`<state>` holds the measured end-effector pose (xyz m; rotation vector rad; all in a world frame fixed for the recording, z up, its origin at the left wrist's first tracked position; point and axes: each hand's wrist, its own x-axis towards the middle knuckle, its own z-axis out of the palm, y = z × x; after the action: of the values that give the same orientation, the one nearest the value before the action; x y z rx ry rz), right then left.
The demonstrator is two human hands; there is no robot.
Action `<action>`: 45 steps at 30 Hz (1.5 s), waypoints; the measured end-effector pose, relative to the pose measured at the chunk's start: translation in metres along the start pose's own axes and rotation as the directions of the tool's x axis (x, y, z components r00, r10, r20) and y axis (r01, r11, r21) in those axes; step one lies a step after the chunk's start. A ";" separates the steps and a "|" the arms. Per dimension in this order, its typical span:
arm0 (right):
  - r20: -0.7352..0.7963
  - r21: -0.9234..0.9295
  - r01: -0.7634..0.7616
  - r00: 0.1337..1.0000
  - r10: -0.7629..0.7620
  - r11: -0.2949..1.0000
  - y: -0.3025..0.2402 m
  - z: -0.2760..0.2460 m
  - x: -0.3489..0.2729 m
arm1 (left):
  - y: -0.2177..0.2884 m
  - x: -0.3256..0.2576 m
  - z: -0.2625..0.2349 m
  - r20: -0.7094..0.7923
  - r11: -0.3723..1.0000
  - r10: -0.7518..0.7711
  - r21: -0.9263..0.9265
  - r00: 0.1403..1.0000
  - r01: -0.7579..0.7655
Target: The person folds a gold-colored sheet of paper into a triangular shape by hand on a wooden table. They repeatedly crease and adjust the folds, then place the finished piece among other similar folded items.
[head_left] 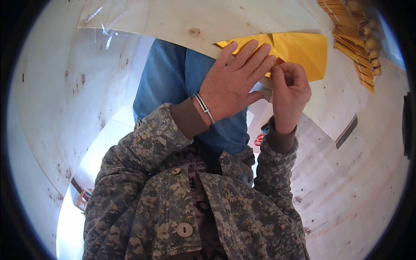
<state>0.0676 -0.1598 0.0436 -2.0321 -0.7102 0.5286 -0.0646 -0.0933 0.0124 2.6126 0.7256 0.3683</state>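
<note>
A sheet of shiny gold paper [305, 54] lies near the edge of the pale wooden board, with a crease across it and its left end narrowing to a point. My left hand [236, 80], a silver bracelet at its wrist, rests flat over the paper's left part with fingers stretched out. Just right of it, my right hand [291, 89] pinches the paper's near edge between thumb and curled fingers. The bit of paper under both hands is hidden.
Folded gold paper pieces [353, 47] are stacked at the far right. Clear plastic strips [104, 29] lie at the far left of the board [173, 19]. A dark flat strip [346, 131] sits at the right, and a red looped handle [259, 139] shows below my right wrist.
</note>
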 end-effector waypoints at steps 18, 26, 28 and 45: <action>0.205 -0.525 0.582 0.795 -0.571 0.621 0.012 0.001 -0.054 | -0.010 0.001 -0.004 -0.020 0.994 0.101 0.049 0.995 -0.100; 0.256 -0.591 0.485 0.870 -0.421 0.644 0.027 0.012 -0.062 | -0.012 0.001 0.000 -0.056 0.988 0.132 0.088 0.990 -0.127; 0.251 -0.609 0.473 0.876 -0.411 0.637 0.029 0.013 -0.065 | -0.011 0.000 0.000 -0.058 0.990 0.129 0.059 0.990 -0.126; 0.271 -0.412 0.616 0.786 -0.556 0.671 0.007 0.004 -0.018 | -0.010 0.002 0.002 -0.087 0.993 0.116 0.045 0.989 -0.112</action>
<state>0.0535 -0.1727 0.0371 -2.0464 -1.6441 0.0830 -0.0667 -0.0852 0.0064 2.6970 0.6201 0.5130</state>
